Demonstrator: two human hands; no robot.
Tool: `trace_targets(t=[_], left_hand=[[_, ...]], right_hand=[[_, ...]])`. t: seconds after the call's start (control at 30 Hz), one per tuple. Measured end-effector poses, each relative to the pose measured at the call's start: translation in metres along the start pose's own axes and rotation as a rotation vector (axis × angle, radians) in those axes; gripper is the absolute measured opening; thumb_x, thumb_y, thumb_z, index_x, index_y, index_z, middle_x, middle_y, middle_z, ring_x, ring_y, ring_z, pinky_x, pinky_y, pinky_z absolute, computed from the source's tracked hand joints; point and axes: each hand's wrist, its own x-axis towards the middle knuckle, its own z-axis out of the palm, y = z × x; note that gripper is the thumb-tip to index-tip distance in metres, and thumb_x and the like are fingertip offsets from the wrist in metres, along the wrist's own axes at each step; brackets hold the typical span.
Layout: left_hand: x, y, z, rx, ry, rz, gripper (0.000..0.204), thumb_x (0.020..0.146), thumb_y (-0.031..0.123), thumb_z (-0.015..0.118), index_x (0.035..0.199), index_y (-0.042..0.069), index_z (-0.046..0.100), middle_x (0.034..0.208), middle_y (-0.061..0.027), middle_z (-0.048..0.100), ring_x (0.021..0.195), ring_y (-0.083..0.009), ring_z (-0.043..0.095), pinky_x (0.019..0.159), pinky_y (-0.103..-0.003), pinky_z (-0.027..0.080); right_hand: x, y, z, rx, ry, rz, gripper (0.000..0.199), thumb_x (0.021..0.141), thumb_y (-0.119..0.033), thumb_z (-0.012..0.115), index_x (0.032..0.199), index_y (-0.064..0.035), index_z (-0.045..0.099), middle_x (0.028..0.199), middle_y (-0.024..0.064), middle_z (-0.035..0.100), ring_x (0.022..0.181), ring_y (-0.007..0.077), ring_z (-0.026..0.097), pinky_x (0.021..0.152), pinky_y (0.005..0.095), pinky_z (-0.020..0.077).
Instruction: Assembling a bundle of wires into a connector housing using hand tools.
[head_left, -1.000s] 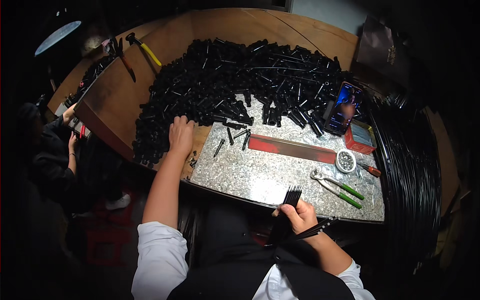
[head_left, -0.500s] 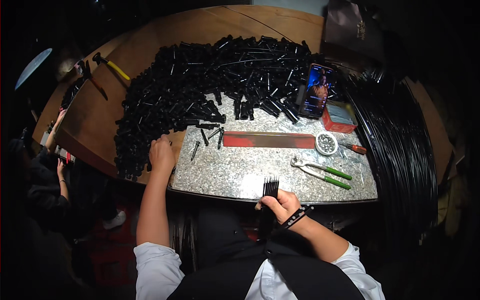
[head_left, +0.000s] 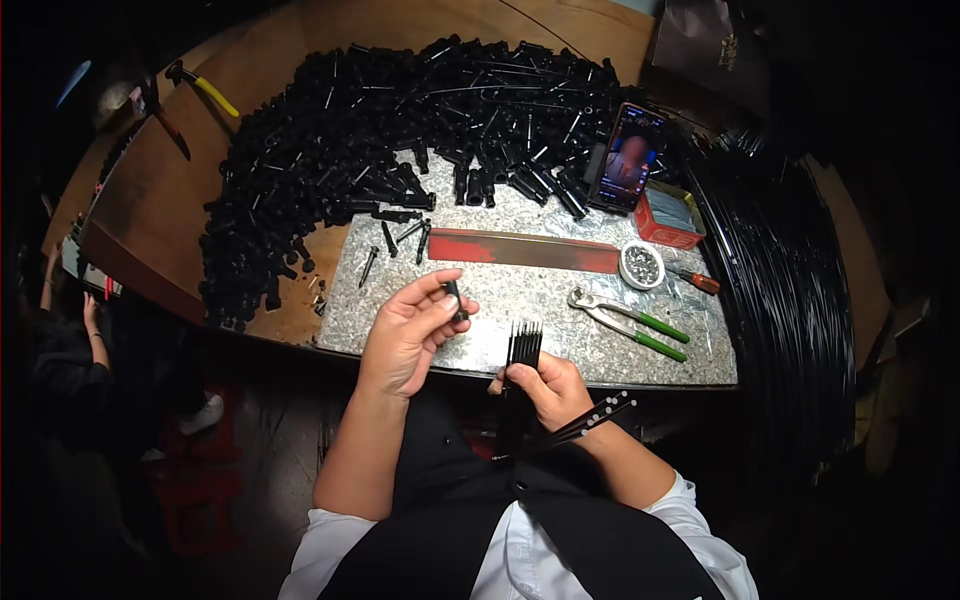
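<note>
My left hand [head_left: 400, 340] is raised over the front of the speckled stone slab [head_left: 375, 320], pinching a small black tubular part [head_left: 455, 298] between thumb and fingers. Just to its right, at the slab's front edge, my right hand [head_left: 555, 392] is closed around a bundle of thin black rods [head_left: 525, 345]. Their pale-tipped ends stick up above the fist in a flat row. Black strips with pale round ends [head_left: 608, 408] lie across my right wrist. Behind the hands, a large heap of black tubular parts [head_left: 420, 110] covers the back and left of the table.
On the slab lie a red-brown bar [head_left: 525, 250], green-handled pincers [head_left: 640, 325], a white bowl [head_left: 628, 278] of small metal pieces and a screwdriver [head_left: 703, 283]. A phone [head_left: 628, 160] stands near a red box [head_left: 668, 230]. Long black rods [head_left: 780, 270] flank the right. Another person [head_left: 85, 345] works far left.
My left hand has come from the heap's left edge to the middle, with a black tubular part now in its fingers. My right hand still grips the rods. The whole view has shifted slightly.
</note>
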Motion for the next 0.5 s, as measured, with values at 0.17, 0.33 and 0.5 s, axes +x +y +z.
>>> trace_targets(t=[0.17,0.33,0.5], left_hand=[[0.001,-0.003,0.02,-0.024,0.006,-0.054,0.03,0.09,0.003,0.055,0.119,-0.002,0.053,0.096,-0.0121,0.065,0.086,-0.0143,0.064,0.075,-0.023,0.054],[0.002,-0.006,0.021,-0.009,-0.017,-0.08,0.031,0.09,0.003,0.055,0.12,-0.002,0.053,0.096,-0.0117,0.065,0.086,-0.0138,0.064,0.075,-0.023,0.054],[0.006,-0.013,0.016,0.024,-0.052,-0.066,0.034,0.089,0.002,0.055,0.123,-0.003,0.05,0.099,-0.015,0.065,0.092,-0.0182,0.064,0.078,-0.028,0.056]], right_hand=[[0.002,0.001,-0.003,-0.06,-0.064,0.03,0.022,0.096,-0.016,0.048,0.093,0.003,0.06,0.084,0.0075,0.066,0.08,0.0128,0.062,0.075,0.027,0.049],[0.002,0.003,-0.003,-0.091,-0.072,0.041,0.023,0.096,-0.016,0.049,0.094,0.0032,0.06,0.084,0.0076,0.066,0.079,0.013,0.062,0.075,0.0272,0.049],[0.003,0.0,0.002,-0.006,-0.003,-0.004,0.023,0.094,-0.018,0.052,0.086,0.0002,0.064,0.076,0.0024,0.064,0.07,0.0079,0.056,0.065,0.0236,0.045]])
